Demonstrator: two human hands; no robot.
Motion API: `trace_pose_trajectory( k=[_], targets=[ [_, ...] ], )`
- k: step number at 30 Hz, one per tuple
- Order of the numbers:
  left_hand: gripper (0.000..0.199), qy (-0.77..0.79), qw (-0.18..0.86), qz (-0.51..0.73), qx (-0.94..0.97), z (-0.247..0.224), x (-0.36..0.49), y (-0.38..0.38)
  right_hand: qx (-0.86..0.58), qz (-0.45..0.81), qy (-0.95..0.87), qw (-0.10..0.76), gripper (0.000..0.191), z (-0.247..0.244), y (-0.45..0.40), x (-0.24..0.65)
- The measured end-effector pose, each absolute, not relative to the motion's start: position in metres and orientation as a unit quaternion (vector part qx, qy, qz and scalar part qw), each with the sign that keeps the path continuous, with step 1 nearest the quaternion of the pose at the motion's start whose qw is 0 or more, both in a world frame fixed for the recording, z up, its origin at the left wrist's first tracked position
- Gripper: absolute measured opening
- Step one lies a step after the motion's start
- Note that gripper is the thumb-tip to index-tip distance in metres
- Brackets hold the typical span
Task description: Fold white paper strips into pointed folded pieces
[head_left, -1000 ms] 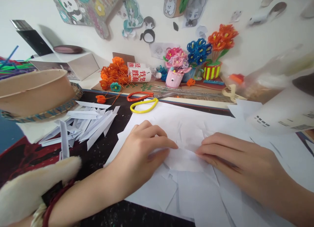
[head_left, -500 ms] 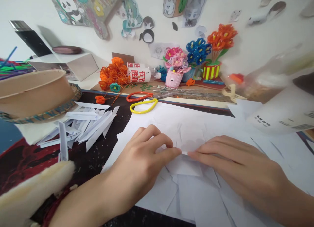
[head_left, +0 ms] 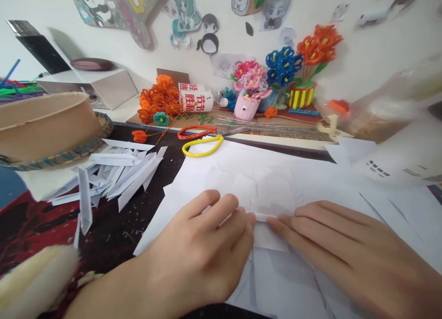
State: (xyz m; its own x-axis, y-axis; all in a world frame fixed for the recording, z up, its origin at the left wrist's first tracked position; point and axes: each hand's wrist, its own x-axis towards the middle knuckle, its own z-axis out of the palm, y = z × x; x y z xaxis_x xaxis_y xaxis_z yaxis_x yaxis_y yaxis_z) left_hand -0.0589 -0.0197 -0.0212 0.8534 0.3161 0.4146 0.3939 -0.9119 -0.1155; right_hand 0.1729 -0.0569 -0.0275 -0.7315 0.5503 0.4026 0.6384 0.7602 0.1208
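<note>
Over a spread of white paper sheets (head_left: 241, 158), both hands meet at a small white piece of paper (head_left: 269, 241). A narrow fold runs along its upper edge. My left hand (head_left: 207, 240) is closed, its thumb and curled fingers pinching the left end of the fold. At the right end, the thumb and fingertips of my right hand (head_left: 338, 240) are pressed together on the same fold, the other fingers lying long beside them. Scissors with one red and one yellow handle (head_left: 203, 146) lie just beyond the sheets. A pile of folded paper strips (head_left: 127, 171) lies to the left.
A round tan container (head_left: 48, 125) stands at the left. Along the wall are orange craft flowers (head_left: 162, 98), a bottle with a red-and-white label (head_left: 196, 100), a pink pot (head_left: 246, 108) and a striped pot (head_left: 302, 95). A blurred whitish container (head_left: 397, 158) is at right.
My left hand has curled more tightly at the paper's edge, and both hands sit slightly lower in the view. The fold between them shows more plainly. The camera view has shifted a little.
</note>
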Motion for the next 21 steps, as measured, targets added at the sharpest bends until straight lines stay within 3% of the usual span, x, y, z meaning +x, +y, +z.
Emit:
trace_pose_trajectory(
  k=[11, 21],
  targets=[
    [0.031, -0.201, 0.087, -0.19, -0.957, -0.024, -0.056, -0.019, -0.332, -0.154, -0.911, 0.191, 0.032, -0.028, -0.056, 0.173],
    [0.032, -0.2, 0.096, -0.183, -0.958, -0.021, -0.055, -0.02, -0.301, -0.169, -0.924, 0.163, 0.048, -0.018, -0.054, 0.17]
  ],
)
